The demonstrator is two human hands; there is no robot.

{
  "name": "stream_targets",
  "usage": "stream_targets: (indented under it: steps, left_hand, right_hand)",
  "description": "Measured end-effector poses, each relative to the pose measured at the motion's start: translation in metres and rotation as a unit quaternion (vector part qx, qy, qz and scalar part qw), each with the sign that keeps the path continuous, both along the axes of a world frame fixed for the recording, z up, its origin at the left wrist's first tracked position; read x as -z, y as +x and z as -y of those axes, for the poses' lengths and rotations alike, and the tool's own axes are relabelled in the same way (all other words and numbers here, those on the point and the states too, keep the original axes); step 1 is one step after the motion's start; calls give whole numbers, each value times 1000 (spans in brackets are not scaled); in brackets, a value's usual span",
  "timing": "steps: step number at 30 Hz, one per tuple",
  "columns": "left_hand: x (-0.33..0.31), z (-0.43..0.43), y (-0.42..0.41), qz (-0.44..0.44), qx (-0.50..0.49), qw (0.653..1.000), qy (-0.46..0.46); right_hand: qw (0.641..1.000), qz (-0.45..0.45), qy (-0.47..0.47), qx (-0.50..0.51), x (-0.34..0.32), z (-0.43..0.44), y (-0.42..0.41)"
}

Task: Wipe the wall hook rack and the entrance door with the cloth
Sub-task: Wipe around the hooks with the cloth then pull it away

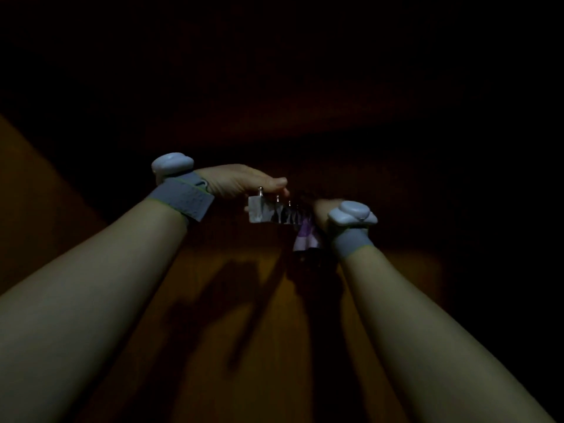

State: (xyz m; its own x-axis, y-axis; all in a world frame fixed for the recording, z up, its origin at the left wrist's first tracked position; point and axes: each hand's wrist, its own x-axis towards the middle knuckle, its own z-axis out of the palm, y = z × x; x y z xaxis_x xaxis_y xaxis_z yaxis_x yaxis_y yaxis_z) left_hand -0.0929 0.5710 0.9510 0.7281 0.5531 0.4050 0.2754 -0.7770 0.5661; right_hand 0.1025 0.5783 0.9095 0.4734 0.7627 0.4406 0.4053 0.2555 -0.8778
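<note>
We're on the rack step, by our read. Left hand (pixel 241 181) has its grip pressed down along the top edge of the wall hook rack (pixel 274 210), steadying it. Right hand (pixel 323 209) sits at the rack's far end, the purple cloth (pixel 306 238) hanging just below it; the fingers are hidden, so we can't tell that grip. Next: drag cloth along the hooks toward the left grip. Rack is shiny metal with small knobbed pegs, mounted on the dim brown door (pixel 238 300). Lighting is poor.
</note>
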Motion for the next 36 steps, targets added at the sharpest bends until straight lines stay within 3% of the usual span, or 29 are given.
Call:
stream_targets:
  steps: [3, 6, 17, 21, 23, 26, 36]
  left_hand:
    - [0, 0, -4, 42, -4, 999, -1]
    - [-1, 1, -9, 41, -4, 999, -6]
    - [3, 9, -1, 3, -19, 1000, -17]
    - [5, 2, -4, 38, 15, 996, -79]
    - [3, 4, -3, 31, 8, 998, -58]
    - [3, 8, 0, 34, 0, 999, -23]
    - [10, 10, 2, 47, 23, 997, -56]
  right_hand:
    - [973, 184, -105, 90, -6, 6, -1]
    - [962, 223, -139, 73, -14, 2, 1]
    - [976, 140, -167, 24, -21, 11, 4]
    - [988, 116, -106, 8, -14, 8, 0]
    - [993, 91, -72, -7, -8, 12, -2]
    - [988, 129, -78, 22, -4, 14, -1]
    - [979, 167, -116, 26, -21, 3, -7]
